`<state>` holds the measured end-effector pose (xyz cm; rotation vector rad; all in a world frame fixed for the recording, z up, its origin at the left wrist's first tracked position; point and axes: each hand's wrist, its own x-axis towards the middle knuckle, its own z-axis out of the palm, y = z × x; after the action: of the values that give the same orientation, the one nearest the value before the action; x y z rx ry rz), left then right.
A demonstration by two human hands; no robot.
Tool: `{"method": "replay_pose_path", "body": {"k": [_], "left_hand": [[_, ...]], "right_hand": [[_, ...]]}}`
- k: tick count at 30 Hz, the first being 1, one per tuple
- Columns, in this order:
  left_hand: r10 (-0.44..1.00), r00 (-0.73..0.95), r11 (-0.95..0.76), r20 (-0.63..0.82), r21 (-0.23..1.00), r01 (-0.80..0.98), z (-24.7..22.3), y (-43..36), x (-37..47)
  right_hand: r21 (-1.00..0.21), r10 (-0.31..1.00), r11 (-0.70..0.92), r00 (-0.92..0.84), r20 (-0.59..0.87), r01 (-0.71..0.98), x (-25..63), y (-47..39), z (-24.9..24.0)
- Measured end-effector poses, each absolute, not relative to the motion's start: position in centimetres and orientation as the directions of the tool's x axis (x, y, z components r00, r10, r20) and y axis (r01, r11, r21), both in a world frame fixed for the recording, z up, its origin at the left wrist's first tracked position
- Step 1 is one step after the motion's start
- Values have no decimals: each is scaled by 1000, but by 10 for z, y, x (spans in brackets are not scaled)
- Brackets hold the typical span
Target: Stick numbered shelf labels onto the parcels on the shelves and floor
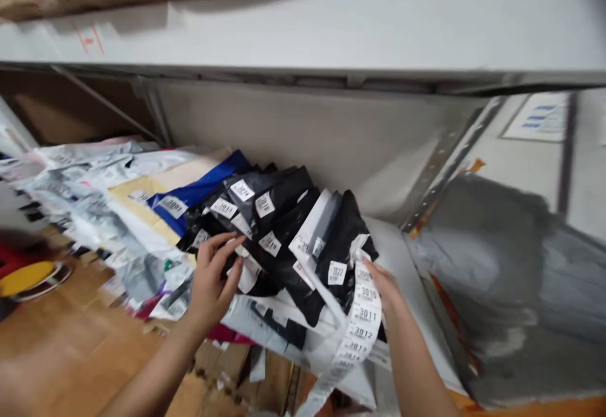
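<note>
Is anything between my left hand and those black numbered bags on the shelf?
Nothing visible: the left hand already has its fingertips on the black bags. The right hand sits at the row's right end, behind the number strip.

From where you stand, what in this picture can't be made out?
- Head view: the right hand is partly hidden behind the strip of numbered labels, so its grip is unclear.
- Most tags on the black bags are too small or blurred to read.
- The red and yellow thing is blurred and cut by the left edge.
- The left hand covers the bags under it.
</note>
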<state>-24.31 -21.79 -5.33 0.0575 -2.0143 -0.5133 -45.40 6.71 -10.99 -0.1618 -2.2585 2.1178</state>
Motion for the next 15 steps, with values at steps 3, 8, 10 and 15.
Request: {"method": "replay_pose_path", "body": {"k": [3,8,10,15], "left_hand": [[-290,-420,892,860,402,208,-54,-229,-213],[-493,-540,780,682,621,73,-109,-219,-171],[-544,-657,697,523,717,-6,-141,-207,-168],[-426,-905,421,5,887,-193,-194,-171,-181]], "right_hand": [[-969,28,-6,-969,-245,245,-452,75,-115],[-904,-3,-174,-919,-395,389,-441,85,-116],[-904,12,-192,-920,-391,381,-435,89,-116],[-912,26,-171,-924,-382,373,-418,102,-119]]}}
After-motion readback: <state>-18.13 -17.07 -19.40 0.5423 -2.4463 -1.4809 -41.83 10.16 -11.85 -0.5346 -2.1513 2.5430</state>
